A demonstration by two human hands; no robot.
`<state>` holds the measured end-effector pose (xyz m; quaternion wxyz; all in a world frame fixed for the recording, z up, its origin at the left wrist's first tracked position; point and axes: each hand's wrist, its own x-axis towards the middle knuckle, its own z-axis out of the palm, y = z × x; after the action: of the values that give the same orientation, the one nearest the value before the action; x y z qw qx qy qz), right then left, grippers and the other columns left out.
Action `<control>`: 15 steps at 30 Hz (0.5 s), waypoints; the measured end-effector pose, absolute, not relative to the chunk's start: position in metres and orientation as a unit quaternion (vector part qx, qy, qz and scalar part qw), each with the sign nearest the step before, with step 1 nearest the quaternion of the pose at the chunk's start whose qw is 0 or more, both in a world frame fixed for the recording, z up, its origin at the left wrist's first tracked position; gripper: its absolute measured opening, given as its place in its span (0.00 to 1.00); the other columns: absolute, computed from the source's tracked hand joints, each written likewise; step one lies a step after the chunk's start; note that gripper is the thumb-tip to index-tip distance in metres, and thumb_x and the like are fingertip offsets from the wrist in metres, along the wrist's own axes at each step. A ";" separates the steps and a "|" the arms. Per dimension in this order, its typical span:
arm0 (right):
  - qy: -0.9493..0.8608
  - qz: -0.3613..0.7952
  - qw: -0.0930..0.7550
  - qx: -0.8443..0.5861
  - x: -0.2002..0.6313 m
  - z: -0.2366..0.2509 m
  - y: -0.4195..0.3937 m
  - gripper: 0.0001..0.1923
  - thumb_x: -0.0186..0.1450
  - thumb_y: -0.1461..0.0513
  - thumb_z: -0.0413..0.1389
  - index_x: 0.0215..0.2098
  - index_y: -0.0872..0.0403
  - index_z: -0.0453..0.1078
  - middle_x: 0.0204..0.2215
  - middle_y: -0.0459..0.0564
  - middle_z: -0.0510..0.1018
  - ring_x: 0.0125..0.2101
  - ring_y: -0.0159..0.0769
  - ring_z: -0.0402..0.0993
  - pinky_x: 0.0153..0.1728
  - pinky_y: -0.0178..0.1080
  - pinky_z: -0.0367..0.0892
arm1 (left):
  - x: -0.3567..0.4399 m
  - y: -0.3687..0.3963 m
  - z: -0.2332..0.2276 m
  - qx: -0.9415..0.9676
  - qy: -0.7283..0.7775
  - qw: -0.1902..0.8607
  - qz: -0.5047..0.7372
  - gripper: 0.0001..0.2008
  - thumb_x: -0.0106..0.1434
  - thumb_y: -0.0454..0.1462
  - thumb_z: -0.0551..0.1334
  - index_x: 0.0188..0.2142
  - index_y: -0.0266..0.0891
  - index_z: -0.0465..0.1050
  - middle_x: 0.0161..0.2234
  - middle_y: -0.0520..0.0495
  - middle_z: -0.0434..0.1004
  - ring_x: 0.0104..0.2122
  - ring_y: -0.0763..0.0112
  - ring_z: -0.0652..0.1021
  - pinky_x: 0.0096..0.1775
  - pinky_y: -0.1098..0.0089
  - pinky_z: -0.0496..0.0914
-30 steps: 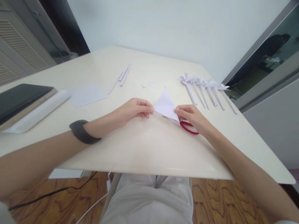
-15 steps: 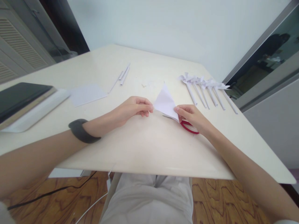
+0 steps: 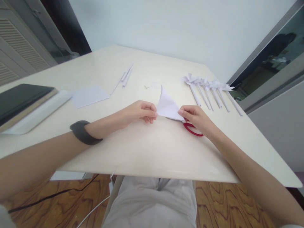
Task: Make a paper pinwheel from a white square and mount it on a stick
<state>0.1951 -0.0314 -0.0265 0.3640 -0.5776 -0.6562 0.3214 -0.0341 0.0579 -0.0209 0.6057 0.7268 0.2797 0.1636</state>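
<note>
A folded, triangular sheet of white paper (image 3: 168,106) is held between my two hands above the table. My left hand (image 3: 144,111) pinches its left corner with thumb and fingers. At the right corner, my right hand (image 3: 193,114) grips the paper between thumb and forefinger. Scissors with red handles (image 3: 193,129) lie on the table just under the right hand and the paper, their blades partly hidden. The top tip of the paper points away from me and curls a little.
Several paper pinwheels on rolled sticks (image 3: 215,91) lie in a row at the right. Rolled paper sticks (image 3: 125,76) and flat white sheets (image 3: 90,96) are at the left, near a dark tablet-like device (image 3: 23,93). Small paper scraps (image 3: 152,85) lie beyond my hands.
The paper has turned slightly, its top tip shifting left and its lower edge becoming more level. My left hand has dropped slightly; both hands stay on the corners.
</note>
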 end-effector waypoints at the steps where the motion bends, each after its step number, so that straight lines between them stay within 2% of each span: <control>1: -0.659 0.322 0.360 -0.577 0.195 -0.026 -0.031 0.16 0.65 0.57 0.50 0.21 0.54 0.57 0.17 0.39 0.53 0.20 0.27 0.48 0.22 0.34 0.46 | -0.034 0.058 -0.020 0.727 0.274 0.611 0.148 0.06 0.57 0.34 0.61 0.25 0.37 0.69 0.22 0.52 0.73 0.25 0.75 0.72 0.31 0.74 0.64; 9: -0.668 0.319 0.350 -0.574 0.195 -0.025 -0.032 0.16 0.66 0.57 0.48 0.22 0.54 0.58 0.20 0.41 0.57 0.23 0.30 0.53 0.25 0.34 0.49 | -0.033 0.056 -0.019 0.759 0.262 0.584 0.117 0.08 0.56 0.36 0.60 0.22 0.39 0.68 0.22 0.52 0.73 0.25 0.73 0.72 0.30 0.73 0.64; 15: -0.667 0.335 0.361 -0.559 0.195 -0.027 -0.032 0.15 0.66 0.56 0.48 0.24 0.53 0.58 0.20 0.41 0.57 0.22 0.30 0.54 0.24 0.34 0.50 | -0.034 0.058 -0.022 0.789 0.255 0.557 0.052 0.08 0.55 0.41 0.62 0.25 0.40 0.73 0.23 0.51 0.75 0.26 0.69 0.75 0.31 0.71 0.66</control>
<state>0.1946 -0.0322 -0.0271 0.3609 -0.5588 -0.6671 0.3353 -0.0342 0.0582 -0.0225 0.5566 0.7889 0.2551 0.0518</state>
